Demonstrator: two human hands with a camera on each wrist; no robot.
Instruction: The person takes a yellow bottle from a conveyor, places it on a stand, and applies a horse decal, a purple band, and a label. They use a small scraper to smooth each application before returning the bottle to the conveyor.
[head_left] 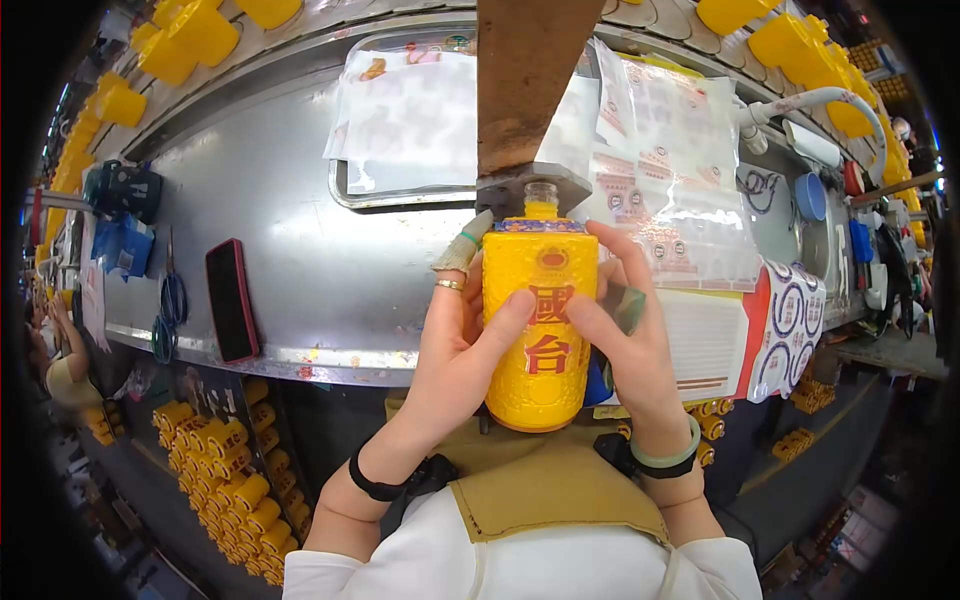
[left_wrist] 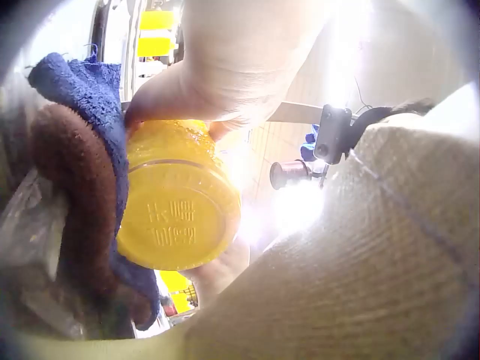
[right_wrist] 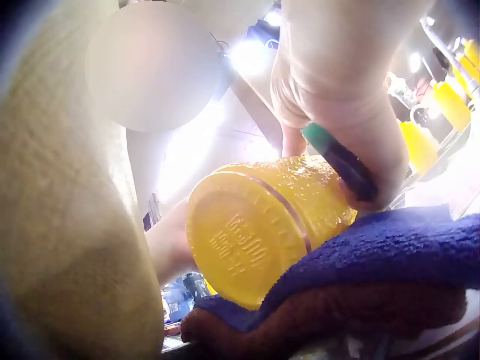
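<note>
A yellow bottle (head_left: pixel 541 330) with red characters, a blue patterned shoulder band and a clear, uncapped neck is between the two hands, neck pointing away from the body. My left hand (head_left: pixel 462 325) grips its left side, thumb across the front, a wrapped cover on one fingertip. On the other side my right hand (head_left: pixel 637 335) holds it too, thumb on the characters. A dark piece with a green end (right_wrist: pixel 341 161) sits against the right hand's fingers. Both wrist views show the embossed yellow base, close beside a blue cloth (left_wrist: pixel 90 90) draped over a brown padded roll (left_wrist: pixel 75 180).
A brown upright post (head_left: pixel 535 90) stands right beyond the bottle neck. Sheets of printed labels (head_left: pixel 660 170) lie on the right, papers on a metal tray (head_left: pixel 385 202) farther left. A phone (head_left: pixel 231 300) and scissors (head_left: pixel 172 298) lie on the metal bench (head_left: pixel 270 190).
</note>
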